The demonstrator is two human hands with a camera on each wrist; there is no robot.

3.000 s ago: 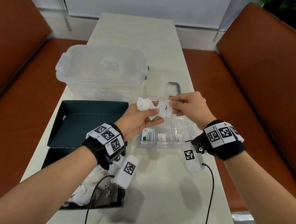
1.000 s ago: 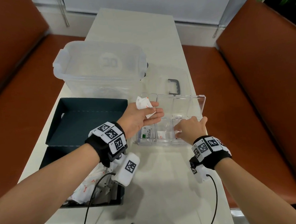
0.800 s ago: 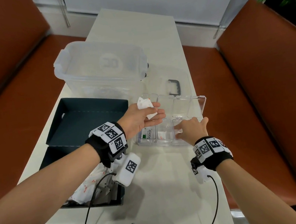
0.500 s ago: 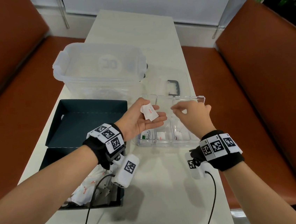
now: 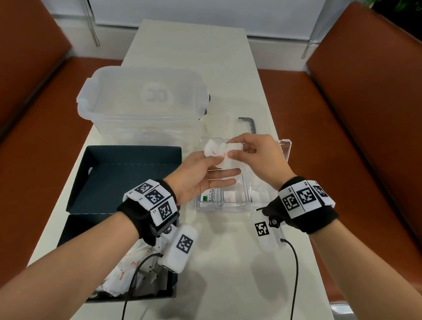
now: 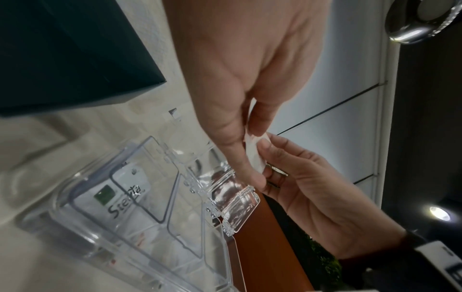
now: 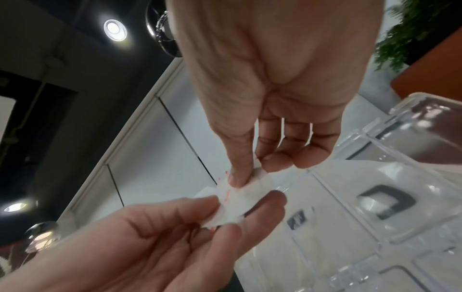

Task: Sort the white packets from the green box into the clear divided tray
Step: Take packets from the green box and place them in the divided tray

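Observation:
My left hand (image 5: pixel 213 170) is held palm up over the clear divided tray (image 5: pixel 225 207) and holds a small bunch of white packets (image 5: pixel 215 150) with red print. My right hand (image 5: pixel 238 153) meets it from the right and pinches one packet (image 7: pixel 237 199) between thumb and forefinger. The left wrist view shows the packet (image 6: pixel 255 156) edge-on between both hands' fingers. The tray's near compartments hold a Stevia packet (image 5: pixel 208 196) and other white packets. The dark green box (image 5: pixel 83 241) lies open at the left, with more white packets (image 5: pixel 123 273) in its near half.
A large clear plastic tub (image 5: pixel 144 107) stands behind the green box. A clear lid with a dark handle (image 5: pixel 249 124) lies beyond the tray. Brown benches (image 5: pixel 372 143) run along both sides of the narrow white table. Cables hang from both wrist cameras.
My right hand was down at the tray's near right compartment, then rose back to my left hand and now pinches another packet. My left hand stayed over the tray.

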